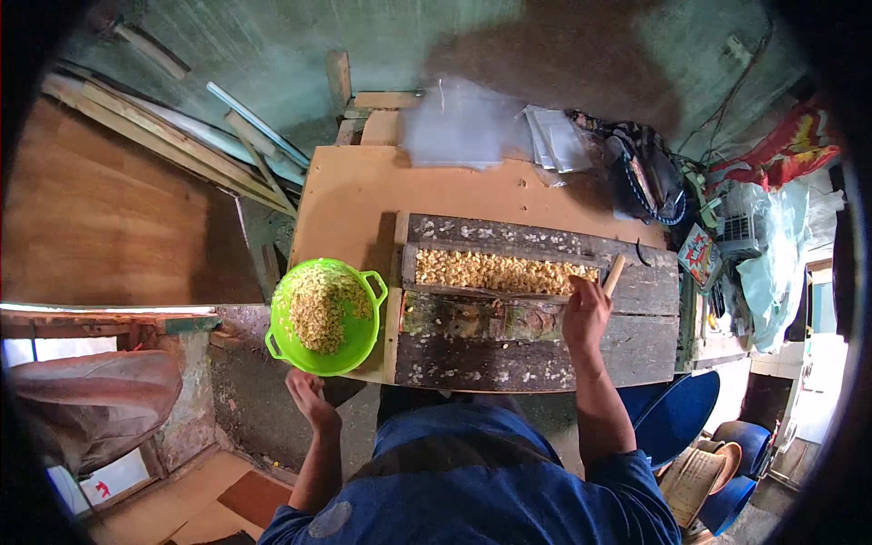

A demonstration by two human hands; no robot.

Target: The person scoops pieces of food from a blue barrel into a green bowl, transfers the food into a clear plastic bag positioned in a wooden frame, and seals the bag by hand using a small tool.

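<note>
A long wooden frame (409, 268) full of pale puffed grains (490, 271) lies on a dark, weathered board (472, 363). At its right end my right hand (589, 309) has curled fingers over the grains, beside a pale wooden handle (616, 272); what it grips is unclear. A green two-handled bowl (363, 336), partly filled with more grains, stands at the table's left edge. Just below it is my left hand (311, 398), fingers curled beside a dark shape I cannot make out, and what they hold is hidden.
The plywood table (345, 191) carries clear plastic bags (463, 127) at the back and a dark bag (640, 173) at back right. Planks (173, 136) lean left of it. Blue drums (672, 409) stand below right, near a cluttered shelf (727, 254).
</note>
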